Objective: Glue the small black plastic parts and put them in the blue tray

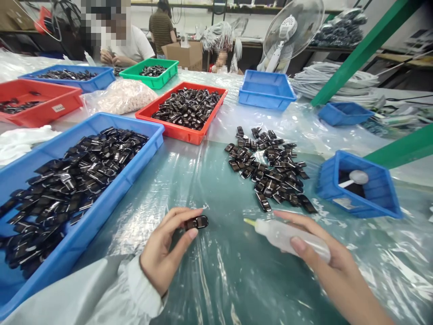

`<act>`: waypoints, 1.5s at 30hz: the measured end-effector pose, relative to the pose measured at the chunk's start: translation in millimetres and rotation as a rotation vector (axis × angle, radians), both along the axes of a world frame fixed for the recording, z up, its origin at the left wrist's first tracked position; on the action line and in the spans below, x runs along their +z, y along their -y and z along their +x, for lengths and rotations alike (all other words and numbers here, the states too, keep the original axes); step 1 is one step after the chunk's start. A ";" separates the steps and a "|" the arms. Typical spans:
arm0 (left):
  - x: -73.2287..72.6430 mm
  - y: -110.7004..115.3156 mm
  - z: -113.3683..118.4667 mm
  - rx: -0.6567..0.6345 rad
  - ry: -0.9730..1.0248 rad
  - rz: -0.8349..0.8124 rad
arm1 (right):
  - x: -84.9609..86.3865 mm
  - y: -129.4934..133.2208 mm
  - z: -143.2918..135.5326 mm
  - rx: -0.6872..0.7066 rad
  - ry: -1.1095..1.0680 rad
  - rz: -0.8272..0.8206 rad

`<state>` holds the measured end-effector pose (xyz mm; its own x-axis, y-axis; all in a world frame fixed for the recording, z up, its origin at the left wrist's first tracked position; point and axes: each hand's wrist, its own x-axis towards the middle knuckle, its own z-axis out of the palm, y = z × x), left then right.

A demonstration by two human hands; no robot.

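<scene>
Between thumb and fingertips, my left hand (171, 246) pinches a small glossy black plastic part (197, 222) just above the table. Wrapped in the fingers of my right hand (324, 248) is a translucent squeeze bottle (284, 234), tilted nearly flat, its thin yellow-green nozzle (249, 221) pointing left towards the black part but apart from it. Beyond the bottle lies a loose pile of similar black parts (270, 167). A large blue tray (130, 176) full of black parts stands left of my left hand.
A red tray (202, 136) of black parts stands behind, beside a plastic bag (117, 95) of small pale pieces. A blue bin (379, 198) with a white spoon (357, 177) is at right, near a green post (406, 146). Farther back are a blue tray (267, 97), a fan (287, 31) and a seated person (135, 43).
</scene>
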<state>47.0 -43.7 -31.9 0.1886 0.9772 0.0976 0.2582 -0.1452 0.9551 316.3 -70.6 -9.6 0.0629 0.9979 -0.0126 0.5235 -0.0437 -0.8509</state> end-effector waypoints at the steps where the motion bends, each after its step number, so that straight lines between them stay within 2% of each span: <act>1: -1.4 -1.7 -0.2 0.005 0.023 -0.023 | -3.0 -2.3 0.7 -0.004 -0.011 0.010; 5: -4.2 -4.1 -0.2 -0.021 0.102 -0.077 | -13.1 -9.7 -4.2 -0.053 -0.120 0.072; 9: -7.0 -3.8 -0.1 -0.031 0.105 -0.098 | -20.1 -12.9 -11.7 -0.059 -0.031 0.178; 14: -5.7 -1.7 1.7 -0.028 0.088 -0.048 | -19.5 -1.6 -20.2 -0.200 0.080 0.553; 16: -2.5 0.0 2.9 -0.035 0.082 0.010 | -16.5 4.5 -30.2 -0.110 0.148 0.622; 19: 1.6 1.1 3.5 -0.019 0.095 0.079 | -14.1 3.2 -54.4 0.167 0.259 0.529; 21: 1.8 -0.5 2.4 0.009 0.106 0.108 | -14.9 -7.2 -72.2 0.254 0.308 0.498; 26: -5.0 -7.6 -2.0 0.065 0.114 0.105 | -19.3 -45.5 -102.0 0.325 0.350 0.432; 30: -6.5 -8.4 -2.6 0.040 0.105 0.108 | -19.9 -58.8 -108.7 0.349 0.289 0.363; 36: -3.2 -4.4 -2.2 0.021 0.126 0.094 | -7.4 -45.4 -101.2 0.249 -0.015 0.187; 41: 0.1 -0.1 1.2 0.008 0.156 0.089 | 12.7 -29.0 -93.1 0.209 -0.436 -0.136; 45: 4.3 3.1 4.3 -0.047 0.161 0.104 | 14.1 -20.3 -95.9 0.196 -0.752 -0.313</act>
<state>51.3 -46.8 -27.7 0.2080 0.9507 0.2298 0.0942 -0.2534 0.9628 220.4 -50.4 4.5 -0.2471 0.9334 -0.2601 -0.1561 -0.3033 -0.9400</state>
